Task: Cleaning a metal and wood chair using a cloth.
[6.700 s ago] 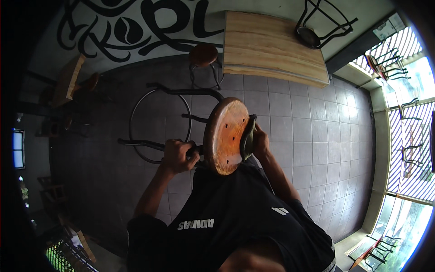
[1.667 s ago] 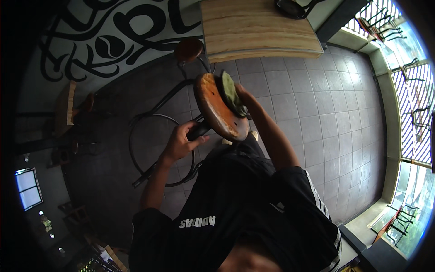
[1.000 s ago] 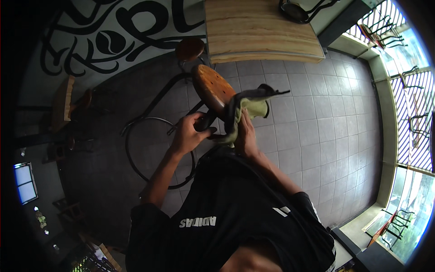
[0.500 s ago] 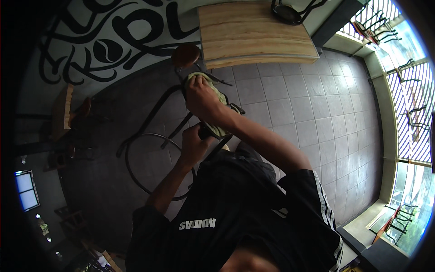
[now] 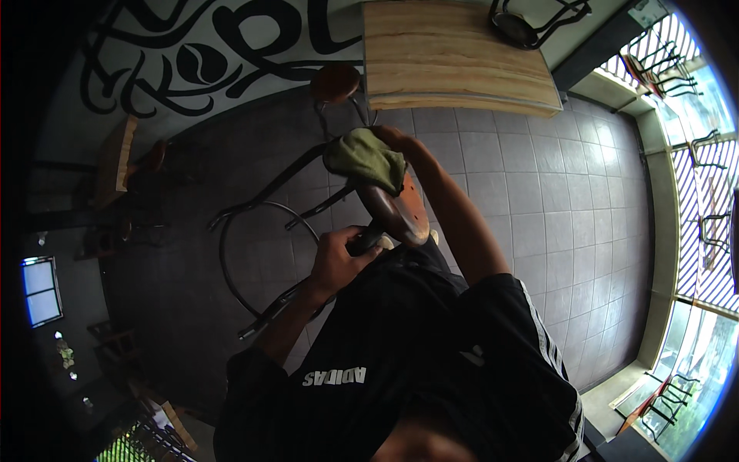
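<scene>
A stool with a round brown wooden seat (image 5: 394, 212) is held tipped on its side in front of me. Its black metal legs and foot ring (image 5: 223, 266) stretch out to the left. My left hand (image 5: 336, 260) is closed around a black leg close to the near edge of the seat. Over the far part of the seat lies a green cloth (image 5: 366, 160). My right hand (image 5: 394, 138) reaches round the far right side of the seat and grips the cloth at its edge; some of its fingers are hidden behind it.
Beyond the stool stands a wooden table (image 5: 462, 65) with an upturned stool (image 5: 514, 29) on top. Another brown-seated stool (image 5: 336, 82) is just left of it. Grey floor tiles (image 5: 539, 200) run to a window ledge (image 5: 660, 231) on the right.
My right hand has moved from on top of the cloth to the far right side of the seat. The cloth has bunched toward the far end, baring the brown seat, which has turned.
</scene>
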`<action>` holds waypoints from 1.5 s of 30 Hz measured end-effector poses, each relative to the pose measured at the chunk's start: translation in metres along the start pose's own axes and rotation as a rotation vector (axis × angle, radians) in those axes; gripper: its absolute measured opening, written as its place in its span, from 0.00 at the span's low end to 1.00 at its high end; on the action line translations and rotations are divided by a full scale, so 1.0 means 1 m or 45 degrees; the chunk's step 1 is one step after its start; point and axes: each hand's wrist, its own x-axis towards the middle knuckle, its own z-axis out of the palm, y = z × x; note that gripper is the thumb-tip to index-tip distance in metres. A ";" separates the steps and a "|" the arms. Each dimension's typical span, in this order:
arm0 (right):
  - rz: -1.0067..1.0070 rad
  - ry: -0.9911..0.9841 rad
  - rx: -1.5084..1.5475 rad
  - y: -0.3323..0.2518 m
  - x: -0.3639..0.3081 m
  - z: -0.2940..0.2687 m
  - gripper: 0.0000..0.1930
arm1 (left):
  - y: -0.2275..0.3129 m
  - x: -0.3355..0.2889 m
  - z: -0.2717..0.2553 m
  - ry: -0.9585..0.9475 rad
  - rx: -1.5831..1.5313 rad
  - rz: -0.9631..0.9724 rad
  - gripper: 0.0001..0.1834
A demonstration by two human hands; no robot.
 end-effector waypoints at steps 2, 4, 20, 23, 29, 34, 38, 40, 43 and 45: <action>0.179 0.053 0.444 0.012 -0.025 0.009 0.16 | -0.003 -0.003 -0.001 -0.024 -0.008 -0.008 0.13; 0.302 0.025 1.022 0.015 -0.054 0.018 0.19 | -0.008 -0.007 -0.001 -0.003 -0.026 -0.007 0.14; -0.075 0.747 0.016 0.018 -0.235 0.125 0.19 | -0.007 0.026 -0.002 -0.126 0.068 -0.175 0.14; 0.050 0.679 0.699 -0.013 -0.257 0.150 0.29 | -0.011 0.022 0.007 -0.046 -0.039 -0.106 0.13; -0.161 0.802 -0.429 -0.030 -0.243 0.130 0.33 | -0.009 0.016 0.018 -0.047 0.001 -0.087 0.15; -0.293 0.691 -0.473 -0.075 -0.220 0.106 0.34 | -0.011 0.005 0.017 0.012 0.095 0.063 0.17; -0.273 0.728 -0.547 -0.119 -0.191 0.095 0.33 | -0.019 0.005 0.018 0.027 0.001 0.197 0.18; -0.267 0.757 -0.742 -0.124 -0.174 0.096 0.32 | -0.027 0.008 0.015 0.006 0.028 0.191 0.18; -0.264 0.777 -0.758 -0.139 -0.144 0.093 0.28 | -0.032 0.009 0.011 -0.044 0.157 0.077 0.17; -0.250 0.747 -0.750 -0.148 -0.125 0.093 0.25 | -0.033 0.008 0.010 -0.032 0.110 -0.041 0.18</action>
